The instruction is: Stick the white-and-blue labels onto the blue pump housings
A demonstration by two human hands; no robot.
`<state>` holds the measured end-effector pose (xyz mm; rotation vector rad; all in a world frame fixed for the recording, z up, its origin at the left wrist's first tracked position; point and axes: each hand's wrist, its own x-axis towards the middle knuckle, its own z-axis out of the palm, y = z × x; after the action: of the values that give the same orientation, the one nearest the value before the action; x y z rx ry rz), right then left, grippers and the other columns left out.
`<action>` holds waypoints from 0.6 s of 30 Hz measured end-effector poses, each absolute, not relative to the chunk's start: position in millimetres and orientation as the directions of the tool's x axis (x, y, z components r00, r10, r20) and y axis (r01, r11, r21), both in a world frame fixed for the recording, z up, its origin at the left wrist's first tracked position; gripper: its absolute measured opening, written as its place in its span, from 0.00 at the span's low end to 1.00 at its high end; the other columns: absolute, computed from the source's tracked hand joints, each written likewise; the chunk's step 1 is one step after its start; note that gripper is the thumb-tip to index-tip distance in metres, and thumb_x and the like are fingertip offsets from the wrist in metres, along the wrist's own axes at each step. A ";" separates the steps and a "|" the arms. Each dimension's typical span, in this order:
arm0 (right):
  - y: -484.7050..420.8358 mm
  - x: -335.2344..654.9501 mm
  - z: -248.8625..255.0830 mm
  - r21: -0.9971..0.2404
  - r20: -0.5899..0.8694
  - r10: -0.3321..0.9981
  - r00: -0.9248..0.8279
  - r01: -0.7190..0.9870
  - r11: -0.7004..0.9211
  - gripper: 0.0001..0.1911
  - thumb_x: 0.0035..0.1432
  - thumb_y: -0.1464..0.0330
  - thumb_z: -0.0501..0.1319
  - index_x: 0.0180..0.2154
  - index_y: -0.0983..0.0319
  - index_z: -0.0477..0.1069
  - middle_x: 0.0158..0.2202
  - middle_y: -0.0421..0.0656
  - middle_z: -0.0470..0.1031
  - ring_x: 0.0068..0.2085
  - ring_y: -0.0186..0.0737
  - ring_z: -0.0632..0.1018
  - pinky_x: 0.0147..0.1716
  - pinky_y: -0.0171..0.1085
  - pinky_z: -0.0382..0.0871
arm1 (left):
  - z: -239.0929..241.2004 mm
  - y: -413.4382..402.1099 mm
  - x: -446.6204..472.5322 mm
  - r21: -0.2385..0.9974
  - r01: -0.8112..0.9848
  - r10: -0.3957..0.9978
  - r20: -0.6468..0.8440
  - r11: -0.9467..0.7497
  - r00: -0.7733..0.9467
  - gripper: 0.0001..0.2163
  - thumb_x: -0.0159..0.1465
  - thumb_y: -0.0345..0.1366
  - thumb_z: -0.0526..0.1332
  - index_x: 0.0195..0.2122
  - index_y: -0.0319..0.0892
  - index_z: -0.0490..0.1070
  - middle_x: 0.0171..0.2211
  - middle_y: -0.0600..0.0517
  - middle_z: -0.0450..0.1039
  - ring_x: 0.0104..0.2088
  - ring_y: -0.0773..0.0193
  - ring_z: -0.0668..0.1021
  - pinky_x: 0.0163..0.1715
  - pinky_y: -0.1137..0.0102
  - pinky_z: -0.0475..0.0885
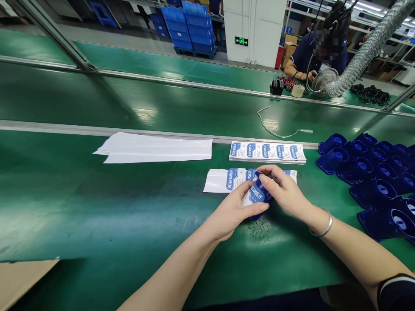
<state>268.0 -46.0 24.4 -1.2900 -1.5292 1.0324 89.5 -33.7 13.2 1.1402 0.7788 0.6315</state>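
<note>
Both my hands meet over a small blue plastic part (259,196) that carries a blue and white label. My left hand (233,211) grips it from below and the left, thumb along its lower edge. My right hand (282,190) closes on it from the right, fingertips pressed on its top end and on the label. Just behind the hands lies a partly used label strip (227,179) on the green belt. A full stack of label strips (267,152) lies further back.
Several blue plastic parts (366,168) are heaped at the right. White backing sheets (155,147) lie at the left, a cardboard corner (19,280) at bottom left. Across the belt a person (319,54) works beside a silver duct hose (366,47) and black parts (371,94).
</note>
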 end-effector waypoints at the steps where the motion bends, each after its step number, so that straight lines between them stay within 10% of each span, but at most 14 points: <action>1: -44.6 269.6 25.5 -0.959 0.105 0.991 -0.087 0.256 0.124 0.19 0.65 0.54 0.60 0.51 0.59 0.69 0.49 0.45 0.75 0.50 0.44 0.75 0.51 0.44 0.68 | 14.5 -33.1 87.2 0.958 -0.028 0.763 -0.210 0.286 0.611 0.33 0.56 0.41 0.73 0.61 0.43 0.65 0.61 0.44 0.69 0.62 0.46 0.69 0.62 0.54 0.63; 10: -33.2 277.6 30.6 -0.999 0.000 0.999 0.044 0.050 -0.002 0.21 0.66 0.49 0.56 0.48 0.59 0.70 0.42 0.42 0.73 0.37 0.38 0.73 0.35 0.36 0.67 | 19.3 -29.6 79.5 0.972 -0.085 0.712 -0.100 0.220 0.695 0.48 0.52 0.41 0.76 0.70 0.50 0.51 0.72 0.44 0.51 0.69 0.43 0.60 0.68 0.53 0.58; 18: -29.7 260.1 12.7 -0.991 0.078 0.992 0.101 -0.099 0.088 0.25 0.62 0.46 0.60 0.48 0.60 0.67 0.39 0.42 0.71 0.41 0.40 0.73 0.42 0.39 0.68 | 7.1 -31.7 80.5 0.982 0.026 0.846 -0.173 0.185 0.505 0.35 0.58 0.49 0.70 0.65 0.50 0.61 0.69 0.45 0.59 0.67 0.44 0.65 0.65 0.54 0.65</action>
<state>260.1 -29.7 12.7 -1.1177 -1.1014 1.1245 80.5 -31.7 7.1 1.2617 0.8814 0.6981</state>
